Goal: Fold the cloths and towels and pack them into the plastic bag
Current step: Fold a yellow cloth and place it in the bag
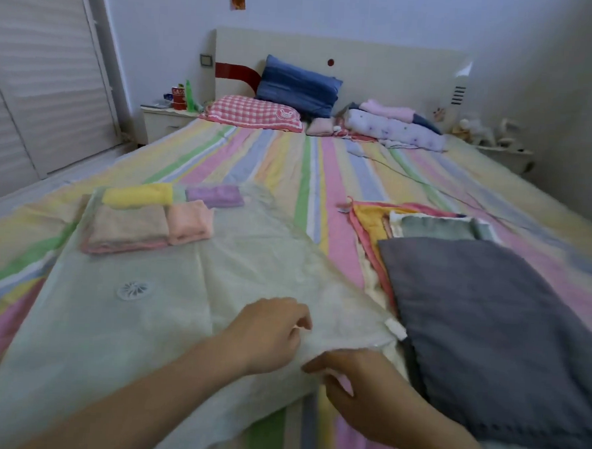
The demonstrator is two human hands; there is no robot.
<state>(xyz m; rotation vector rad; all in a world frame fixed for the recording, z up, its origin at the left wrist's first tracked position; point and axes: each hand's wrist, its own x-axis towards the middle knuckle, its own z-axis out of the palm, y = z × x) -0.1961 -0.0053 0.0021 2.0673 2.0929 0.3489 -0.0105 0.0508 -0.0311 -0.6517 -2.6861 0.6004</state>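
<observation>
Plastic bag edge pinched: left hand, right hand.

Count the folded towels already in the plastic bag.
4, all at the plastic bag's far end: a yellow towel back left, a purple towel back right, a tan towel front left, a pink towel right beside it. Others may be hidden underneath.

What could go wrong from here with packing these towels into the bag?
The folded towels sit bunched at the far end of the plastic bag; tugging its near edge with the left hand and right hand may shift them. The spread grey cloth lies against the bag's corner and could snag there.
</observation>
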